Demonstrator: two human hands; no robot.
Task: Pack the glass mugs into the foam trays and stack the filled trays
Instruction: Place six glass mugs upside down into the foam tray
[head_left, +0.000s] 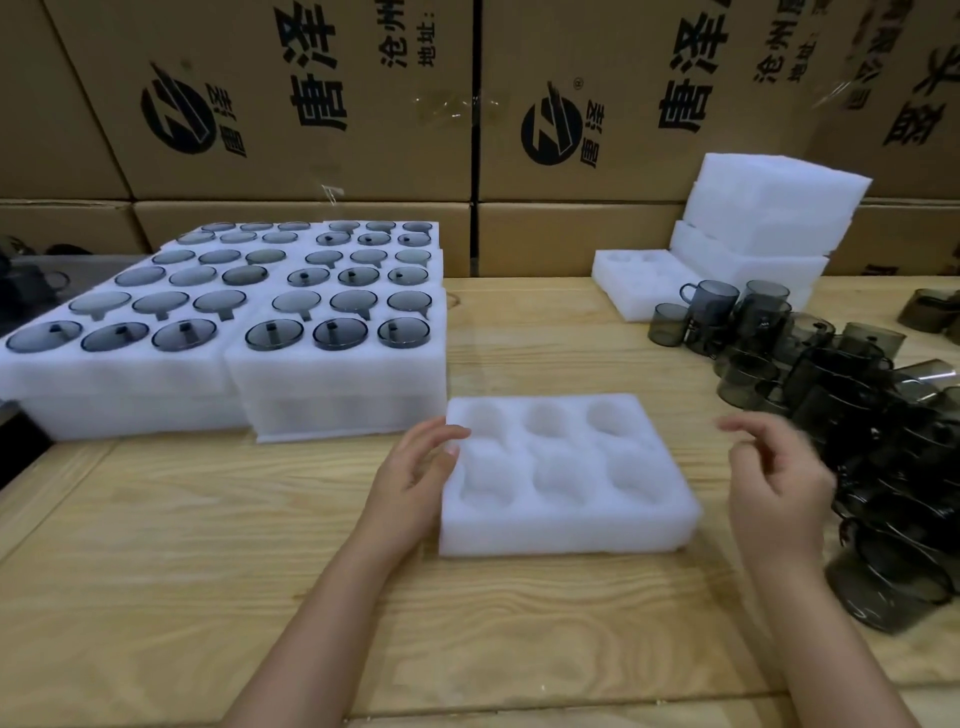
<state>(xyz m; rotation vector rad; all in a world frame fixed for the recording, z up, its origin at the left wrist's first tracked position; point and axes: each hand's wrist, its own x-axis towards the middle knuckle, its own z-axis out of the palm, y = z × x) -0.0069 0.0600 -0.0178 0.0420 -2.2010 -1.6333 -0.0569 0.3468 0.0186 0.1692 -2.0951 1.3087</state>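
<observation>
Nothing is held: the left hand (415, 470) is laid loose at the left edge of the empty tray (566, 535) on the counter (208, 530), and the right hand (776, 486) is relaxed beside it. The mugs (831, 400) heaped to the right are judged fragile and slick, best gripped by the body. Filled trays (337, 405) are stacked beyond.

Dim, even light; soft blur, bowed edges.

Left carton (270, 171) showing big black characters 唐泽, running sideways. Smaller 沧州 and 地址: printing beside them, rest getting cut off at frame top. Round black logo (179, 117) sitting on same face, small 唐泽 beside it. Right carton (623, 176) carrying same print; second logo (551, 130) showing ® mark. Far-right carton (831, 135) showing large characters, cropped and blurred, not reading.
</observation>
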